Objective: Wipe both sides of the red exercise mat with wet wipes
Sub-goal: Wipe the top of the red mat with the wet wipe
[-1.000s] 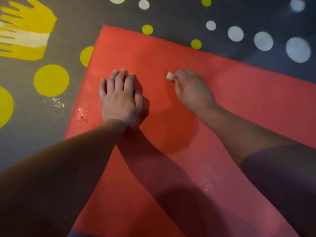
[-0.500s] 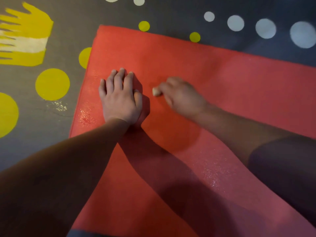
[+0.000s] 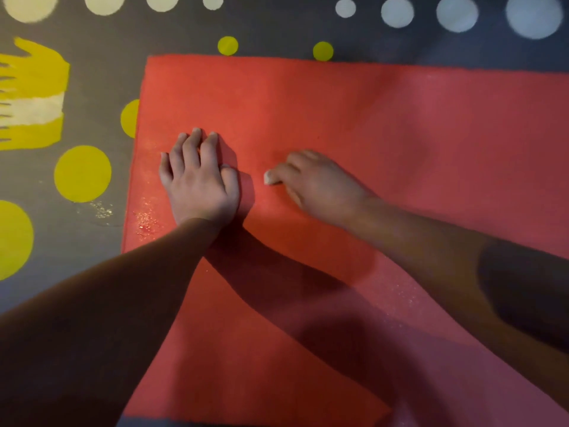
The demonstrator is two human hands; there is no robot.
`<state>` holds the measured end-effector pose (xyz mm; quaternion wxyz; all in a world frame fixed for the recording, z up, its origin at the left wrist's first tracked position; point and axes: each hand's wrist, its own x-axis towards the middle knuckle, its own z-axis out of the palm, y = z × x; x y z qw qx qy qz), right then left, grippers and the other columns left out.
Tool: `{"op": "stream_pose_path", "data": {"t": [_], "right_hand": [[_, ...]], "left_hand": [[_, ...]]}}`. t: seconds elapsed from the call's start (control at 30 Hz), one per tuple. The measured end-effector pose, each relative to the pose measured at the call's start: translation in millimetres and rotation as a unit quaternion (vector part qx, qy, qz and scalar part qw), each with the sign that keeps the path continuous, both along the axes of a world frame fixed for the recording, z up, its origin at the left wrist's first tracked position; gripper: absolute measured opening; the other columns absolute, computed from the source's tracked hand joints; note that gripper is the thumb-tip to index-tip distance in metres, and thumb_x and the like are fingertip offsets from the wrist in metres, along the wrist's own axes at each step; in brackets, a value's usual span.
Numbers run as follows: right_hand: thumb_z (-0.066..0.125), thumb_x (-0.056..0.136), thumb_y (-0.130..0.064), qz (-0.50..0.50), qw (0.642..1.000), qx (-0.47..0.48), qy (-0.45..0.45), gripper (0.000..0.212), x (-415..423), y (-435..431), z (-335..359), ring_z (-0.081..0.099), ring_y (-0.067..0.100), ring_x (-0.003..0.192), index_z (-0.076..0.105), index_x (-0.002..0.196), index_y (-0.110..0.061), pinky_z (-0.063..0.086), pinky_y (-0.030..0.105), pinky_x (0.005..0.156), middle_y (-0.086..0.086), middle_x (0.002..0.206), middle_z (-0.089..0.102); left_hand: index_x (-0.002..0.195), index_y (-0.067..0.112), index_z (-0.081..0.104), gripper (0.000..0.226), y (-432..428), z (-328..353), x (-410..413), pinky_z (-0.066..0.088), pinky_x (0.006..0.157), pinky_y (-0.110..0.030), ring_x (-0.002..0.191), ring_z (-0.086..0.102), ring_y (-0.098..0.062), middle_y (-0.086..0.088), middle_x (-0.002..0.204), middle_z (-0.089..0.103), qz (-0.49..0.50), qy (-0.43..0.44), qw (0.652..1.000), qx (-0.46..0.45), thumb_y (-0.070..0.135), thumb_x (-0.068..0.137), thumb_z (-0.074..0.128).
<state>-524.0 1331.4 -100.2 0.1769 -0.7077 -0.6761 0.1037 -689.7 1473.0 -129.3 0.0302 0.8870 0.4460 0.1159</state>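
The red exercise mat [image 3: 385, 124] lies flat on the floor and fills most of the view. My left hand [image 3: 200, 183] presses flat on it near its left edge, fingers straight and pointing away from me. Just to its right, my right hand [image 3: 317, 183] holds a small wadded white wet wipe [image 3: 271, 178] against the mat; only the wipe's tip shows past the fingers. Wet glistening patches sit on the mat by its left edge [image 3: 144, 217] and near my right forearm.
The floor [image 3: 92, 72] is dark grey, painted with yellow dots [image 3: 82, 173], white dots [image 3: 397, 12] along the far side and a yellow and white hand shape [image 3: 34, 97] at left. A small wet patch [image 3: 101, 209] glistens on the floor beside the mat.
My right hand has drawn the wipe across the mat toward me and leftward, close to my left hand. My left hand has stayed pressed in place.
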Motion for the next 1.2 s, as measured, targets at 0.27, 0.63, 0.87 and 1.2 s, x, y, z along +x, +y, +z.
{"op": "stream_pose_path", "data": {"t": [0.27,0.63,0.87,1.2], "right_hand": [[0.051,0.086,-0.020,-0.368,0.926,0.006,-0.091,0.029,47,-5,-1,0.061,0.038,0.086,0.068,0.109,-0.018,0.046,0.042,0.073,0.013,0.090,0.069],[0.050,0.084,-0.022,-0.359,0.927,-0.003,-0.111,0.028,63,-55,-5,0.061,0.037,0.089,0.066,0.107,-0.026,0.045,0.044,0.074,0.010,0.091,0.066],[0.050,0.086,-0.012,-0.162,0.986,0.021,-0.025,0.033,-5,-43,-9,0.060,0.035,0.084,0.068,0.114,-0.014,0.048,0.042,0.075,0.010,0.090,0.066],[0.044,0.096,-0.023,-0.387,0.919,-0.001,-0.079,0.025,59,55,-7,0.061,0.035,0.096,0.065,0.109,-0.016,0.042,0.040,0.081,0.012,0.099,0.069]], "left_hand": [[0.143,0.020,0.050,0.058,-3,4,1,0.023,0.118,-0.054,0.144,0.035,-0.033,-0.007,0.154,0.045,0.003,0.001,1.000,-0.011,0.036,0.088,0.042],[0.143,0.022,0.048,0.055,-2,2,0,0.027,0.115,-0.055,0.139,0.038,-0.035,-0.008,0.152,0.044,0.002,0.004,1.000,-0.008,0.036,0.090,0.045],[0.143,0.022,0.048,0.055,-2,2,-1,0.026,0.116,-0.055,0.140,0.037,-0.035,-0.009,0.151,0.045,0.008,-0.001,1.000,-0.007,0.036,0.090,0.045],[0.142,0.021,0.050,0.057,0,3,-2,0.026,0.116,-0.056,0.139,0.038,-0.036,-0.010,0.152,0.045,0.008,-0.006,1.000,-0.007,0.037,0.088,0.043]]}}
